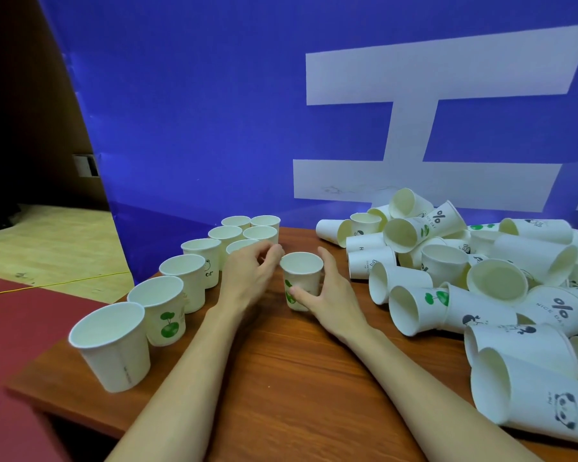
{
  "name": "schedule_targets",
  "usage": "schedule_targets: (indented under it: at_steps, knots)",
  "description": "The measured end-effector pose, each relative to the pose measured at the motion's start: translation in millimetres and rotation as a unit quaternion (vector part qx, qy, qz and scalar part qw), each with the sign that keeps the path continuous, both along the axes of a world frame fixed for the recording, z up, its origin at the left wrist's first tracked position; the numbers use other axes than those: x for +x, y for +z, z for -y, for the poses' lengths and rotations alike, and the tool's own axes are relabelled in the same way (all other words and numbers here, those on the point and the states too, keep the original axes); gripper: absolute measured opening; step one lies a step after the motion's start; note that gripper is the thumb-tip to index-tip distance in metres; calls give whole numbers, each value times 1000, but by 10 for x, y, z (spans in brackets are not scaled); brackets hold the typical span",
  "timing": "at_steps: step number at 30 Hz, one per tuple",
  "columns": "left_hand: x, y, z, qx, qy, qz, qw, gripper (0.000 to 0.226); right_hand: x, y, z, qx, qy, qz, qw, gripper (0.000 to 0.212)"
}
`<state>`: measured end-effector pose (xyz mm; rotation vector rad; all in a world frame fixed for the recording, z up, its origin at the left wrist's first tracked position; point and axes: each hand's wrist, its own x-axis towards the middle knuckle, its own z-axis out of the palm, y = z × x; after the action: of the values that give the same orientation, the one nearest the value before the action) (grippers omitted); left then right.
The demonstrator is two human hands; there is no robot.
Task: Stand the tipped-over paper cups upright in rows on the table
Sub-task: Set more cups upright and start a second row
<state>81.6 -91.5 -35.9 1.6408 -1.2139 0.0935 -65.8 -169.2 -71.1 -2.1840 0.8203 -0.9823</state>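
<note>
Right hand (327, 291) grips upright cup (301, 278) on counter (281, 361); left hand (251, 275) loosely curled, empty, just beside it.

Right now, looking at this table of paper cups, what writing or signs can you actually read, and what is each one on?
"NICE DAY" with a "%" sign: on a tipped cup at the right of the pile.
"%": on a tipped cup at the back of the pile.
"ar", the start hidden: on an upright cup in the left row.
Large white character: on the blue backdrop.
Small print beside the panda cup and on other cups: too small to read.
</note>
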Motion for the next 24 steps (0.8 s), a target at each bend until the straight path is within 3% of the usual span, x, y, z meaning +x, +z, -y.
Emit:
schedule_targets:
  at_steps: [4,8,11,16,24]
  knots:
    - [-161,112,-12,-25,-41,66,997,10,10,-23,20,47,22,-23,998,105]
    - [-201,110,-26,39,-68,121,990,16,14,-65,50,73,38,-42,996,111]
    - [-215,141,-70,84,-36,153,984,24,-17,-53,65,79,35,-56,995,100]
    - [-306,198,-248,139,12,235,962,17,-50,-52,54,76,34,-67,994,83]
    - [-137,215,-713,170,70,221,958,19,-86,-42,22,66,41,-94,993,66]
